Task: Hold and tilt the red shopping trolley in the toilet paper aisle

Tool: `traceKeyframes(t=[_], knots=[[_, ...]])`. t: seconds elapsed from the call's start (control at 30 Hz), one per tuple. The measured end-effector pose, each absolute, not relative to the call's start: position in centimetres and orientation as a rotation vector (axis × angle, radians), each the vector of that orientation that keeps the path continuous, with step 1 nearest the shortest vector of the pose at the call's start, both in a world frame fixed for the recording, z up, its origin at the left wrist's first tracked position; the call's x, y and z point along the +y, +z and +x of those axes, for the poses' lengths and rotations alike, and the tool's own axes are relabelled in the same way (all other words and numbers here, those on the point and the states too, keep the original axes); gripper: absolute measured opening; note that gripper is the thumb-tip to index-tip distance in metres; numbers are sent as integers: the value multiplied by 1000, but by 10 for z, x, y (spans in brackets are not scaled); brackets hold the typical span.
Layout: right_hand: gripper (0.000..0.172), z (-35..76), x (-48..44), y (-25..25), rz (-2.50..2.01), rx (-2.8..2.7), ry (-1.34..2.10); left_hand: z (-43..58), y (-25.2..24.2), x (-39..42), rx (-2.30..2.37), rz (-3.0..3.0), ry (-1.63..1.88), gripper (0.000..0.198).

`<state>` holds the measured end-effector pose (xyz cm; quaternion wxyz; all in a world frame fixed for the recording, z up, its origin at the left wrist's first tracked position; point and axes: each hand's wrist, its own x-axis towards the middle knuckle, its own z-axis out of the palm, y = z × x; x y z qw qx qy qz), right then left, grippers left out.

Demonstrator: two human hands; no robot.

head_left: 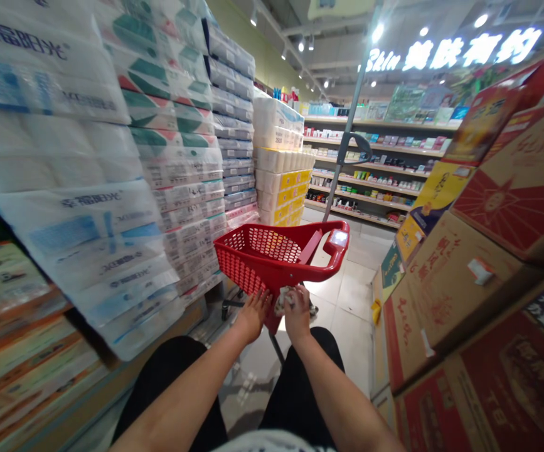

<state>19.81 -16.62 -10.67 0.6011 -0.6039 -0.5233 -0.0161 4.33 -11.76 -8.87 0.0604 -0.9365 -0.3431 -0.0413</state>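
A red plastic shopping cart (272, 254) on wheels stands in the aisle in front of me, its perforated basket showing nothing inside. My left hand (253, 314) rests with its fingers spread against the near lower side of the basket. Beside it my right hand (296, 309) is closed on a crumpled whitish cloth (285, 297), pressed to the basket's near edge. The cart's grey handle pole (347, 135) rises at the far side.
Stacked packs of toilet paper (112, 157) wall the left side. Piled cardboard boxes (488, 251) crowd the right. Shelves of goods (370, 182) cross the aisle's far end. Pale floor tiles (351, 301) lie between.
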Motion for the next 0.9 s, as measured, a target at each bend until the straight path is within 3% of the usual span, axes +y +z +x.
traceKeyframes(t=[0.1, 0.27, 0.37, 0.6, 0.9], knots=[[13, 195, -165, -101, -1409, -1218, -7, 43, -91, -117, -1041, -2831, -224, 70], [23, 193, -161, -99, -1382, -1083, -23, 44, -76, -97, -1161, -2638, -871, 75], [27, 190, -153, -102, -1393, -1036, 49, 49, -55, -79, -1114, -2573, -1078, 80], [21, 183, -141, -102, -1381, -1028, 144, 61, -32, -49, -1198, -2798, -811, 78], [23, 181, -131, -101, -1368, -1099, 120, 57, -41, -43, -1227, -2770, -873, 76]])
